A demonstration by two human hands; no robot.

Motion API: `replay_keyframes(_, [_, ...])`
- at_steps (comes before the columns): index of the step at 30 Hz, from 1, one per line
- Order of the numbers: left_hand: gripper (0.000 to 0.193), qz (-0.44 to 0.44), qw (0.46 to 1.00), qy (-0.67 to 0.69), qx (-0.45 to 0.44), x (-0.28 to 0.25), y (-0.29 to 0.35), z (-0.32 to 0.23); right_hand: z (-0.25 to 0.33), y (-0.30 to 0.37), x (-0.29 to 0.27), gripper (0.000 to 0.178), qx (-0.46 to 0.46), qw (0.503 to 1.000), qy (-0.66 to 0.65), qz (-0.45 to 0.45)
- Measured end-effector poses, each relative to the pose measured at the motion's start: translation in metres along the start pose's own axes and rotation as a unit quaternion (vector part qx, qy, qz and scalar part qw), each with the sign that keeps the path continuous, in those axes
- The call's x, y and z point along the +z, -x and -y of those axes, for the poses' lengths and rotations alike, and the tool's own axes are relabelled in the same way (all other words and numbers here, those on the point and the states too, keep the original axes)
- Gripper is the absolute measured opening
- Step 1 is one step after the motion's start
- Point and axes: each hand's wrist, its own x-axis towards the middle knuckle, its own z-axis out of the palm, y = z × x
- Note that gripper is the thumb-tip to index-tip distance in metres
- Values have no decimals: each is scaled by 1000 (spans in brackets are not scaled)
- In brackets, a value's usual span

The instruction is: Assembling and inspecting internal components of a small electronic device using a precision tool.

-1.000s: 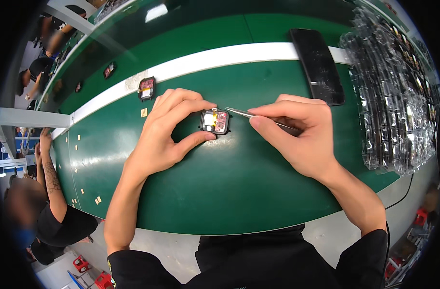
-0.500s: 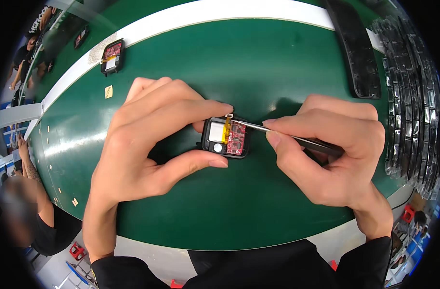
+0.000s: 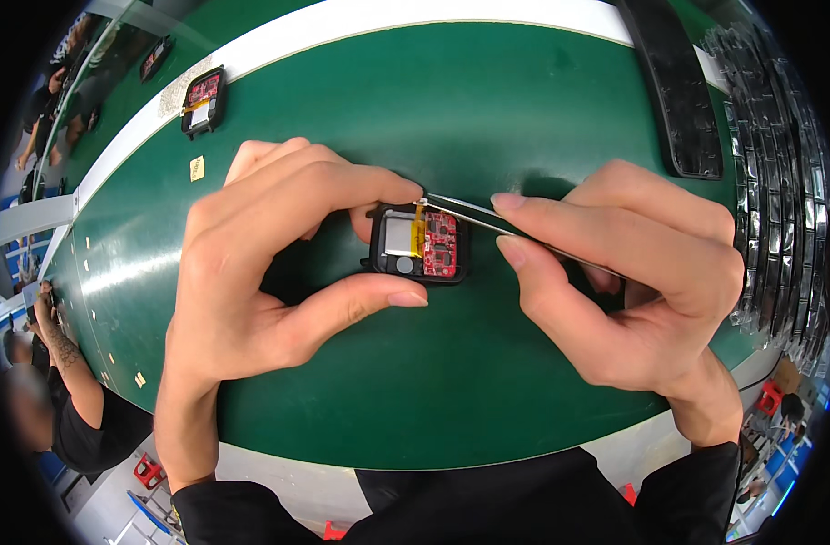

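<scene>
A small black device housing (image 3: pixel 465 263), open-faced, lies between my two hands. Inside it are a silver battery cell (image 3: pixel 398 234), a red circuit board (image 3: pixel 442 245), a yellow taped strip and a round grey part. My left hand (image 3: pixel 251 263) curls around the housing, index fingertip at its top edge by a tiny white connector (image 3: pixel 421 203) and thumb along the lower edge. In my right hand (image 3: pixel 633 272) is a pair of metal tweezers (image 3: pixel 474 216), pinched between thumb and index finger. Their prongs are spread, tips beside that connector and my left fingertip.
A similar open housing (image 3: pixel 203 100) rests at the far left, near a small paper label (image 3: pixel 197 169). A long black tray (image 3: pixel 678 100) stands far right, beside stacked clear plastic trays (image 3: pixel 778 200). Another person's arm (image 3: pixel 74 363) is at the left table edge.
The tweezers' prongs have spread apart, and their tips have moved up to the housing's top edge. The housing and my left index finger have shifted slightly up and left.
</scene>
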Motion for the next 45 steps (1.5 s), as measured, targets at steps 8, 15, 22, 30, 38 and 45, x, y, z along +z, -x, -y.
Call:
replay_keyframes(8, [66,3,1000,-4,6,-3,-1,3,-2,1,5,33,-30,999,22,4])
replay_keyframes(15, [67,31,998,44,28,-7,0,13,0,-3,0,25,0,999,-41,31])
replay_keyframes(22, [67,50,997,51,22,-9,-3,12,1,-3,-3,21,28,997,-61,48])
replay_keyframes(30, [67,48,997,45,37,-7,-2,14,0,-2,-3,21,27,996,-56,57])
replay_keyframes(38, [62,47,997,38,57,-8,-5,10,-1,-1,2,22,5,997,-62,38])
replay_keyframes(45, [55,48,996,25,78,-7,-5,8,2,1,2,24,17,997,-57,41])
